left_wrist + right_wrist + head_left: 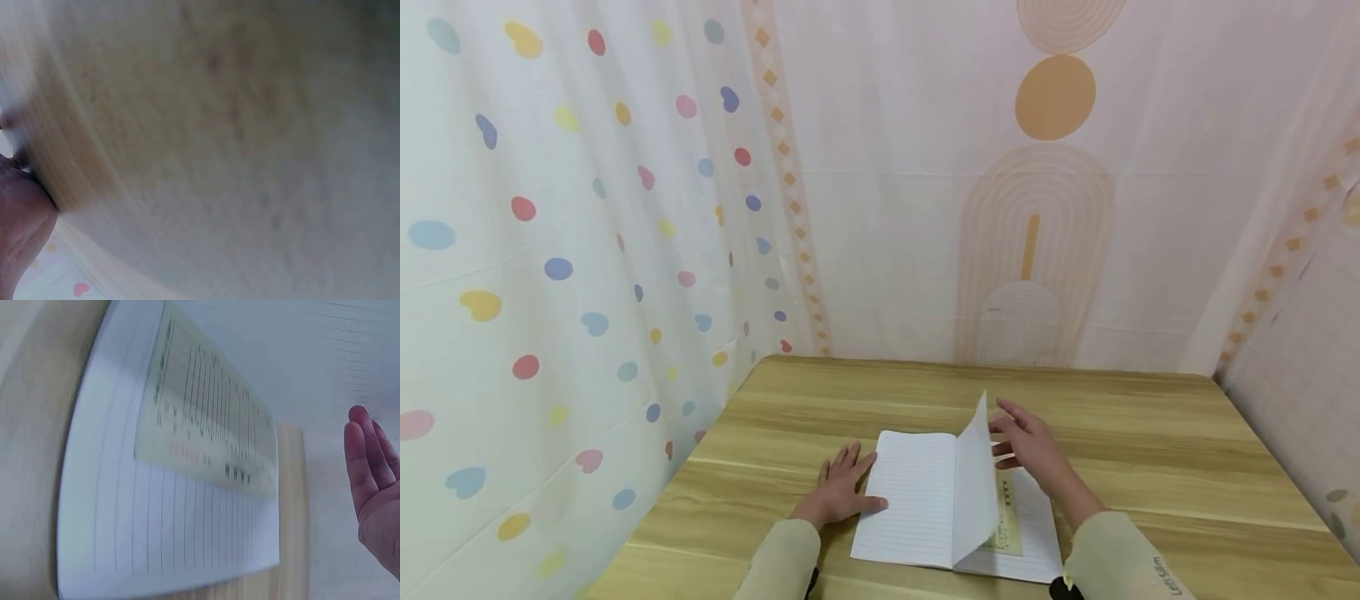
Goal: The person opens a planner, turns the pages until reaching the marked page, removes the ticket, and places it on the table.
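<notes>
An open notebook with ruled pages lies on the wooden table. One raised page stands up near its middle. On the right-hand page a pale yellow printed slip with lines and small text lies partly behind that raised page. My left hand rests on the table at the notebook's left side, fingers spread, its thumb over the page edge. Beside the raised page is my right hand, its fingers extended toward the page's right face. Whether they touch the page I cannot tell. The left wrist view is mostly blurred tabletop.
The wooden table extends around the notebook on every visible side. A dotted curtain hangs on the left, and a patterned curtain hangs behind the table's far edge.
</notes>
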Motion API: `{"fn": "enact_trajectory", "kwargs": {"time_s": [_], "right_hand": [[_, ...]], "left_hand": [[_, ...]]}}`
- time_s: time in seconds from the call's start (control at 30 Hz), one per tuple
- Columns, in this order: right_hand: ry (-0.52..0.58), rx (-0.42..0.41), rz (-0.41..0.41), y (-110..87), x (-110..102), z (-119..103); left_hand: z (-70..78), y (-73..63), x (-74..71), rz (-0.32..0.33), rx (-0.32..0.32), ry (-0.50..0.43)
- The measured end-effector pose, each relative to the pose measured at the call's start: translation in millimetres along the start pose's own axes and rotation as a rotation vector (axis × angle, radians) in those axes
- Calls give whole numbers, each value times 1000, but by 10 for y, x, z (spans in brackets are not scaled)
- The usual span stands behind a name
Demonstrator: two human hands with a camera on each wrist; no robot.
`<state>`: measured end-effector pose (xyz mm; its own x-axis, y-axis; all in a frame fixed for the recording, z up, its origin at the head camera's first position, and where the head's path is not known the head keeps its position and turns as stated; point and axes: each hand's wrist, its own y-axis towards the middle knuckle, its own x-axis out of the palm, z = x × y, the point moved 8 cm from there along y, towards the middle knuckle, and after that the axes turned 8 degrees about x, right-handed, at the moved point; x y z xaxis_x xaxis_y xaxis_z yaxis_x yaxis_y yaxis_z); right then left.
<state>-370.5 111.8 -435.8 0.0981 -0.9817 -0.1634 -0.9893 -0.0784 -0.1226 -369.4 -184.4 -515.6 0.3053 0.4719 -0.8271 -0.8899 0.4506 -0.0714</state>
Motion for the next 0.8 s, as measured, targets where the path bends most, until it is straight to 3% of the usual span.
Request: {"fn": "enact_trajectory", "kwargs": {"time_s": [0.07,0.13,0.33,0.53,0.63,0.8], "right_hand": [[-1,-20,-27,-16,111,-10],[-85,-55,-45,-47,231,-3],[-585,-262,-92,-197,660,53],[-1011,-425,-165,-330,1022,262],[-1105,-424,-184,-366,1107,368],[-1114,-409,-191,-391,1138,409]], "left_hand": [[-30,16,11,5,0,-8],[-67,33,25,15,7,-17],[-73,24,13,36,18,-45],[-17,27,-57,99,-19,-171],[-4,38,-53,93,-37,-136],[28,19,-20,33,-21,-11]]}}
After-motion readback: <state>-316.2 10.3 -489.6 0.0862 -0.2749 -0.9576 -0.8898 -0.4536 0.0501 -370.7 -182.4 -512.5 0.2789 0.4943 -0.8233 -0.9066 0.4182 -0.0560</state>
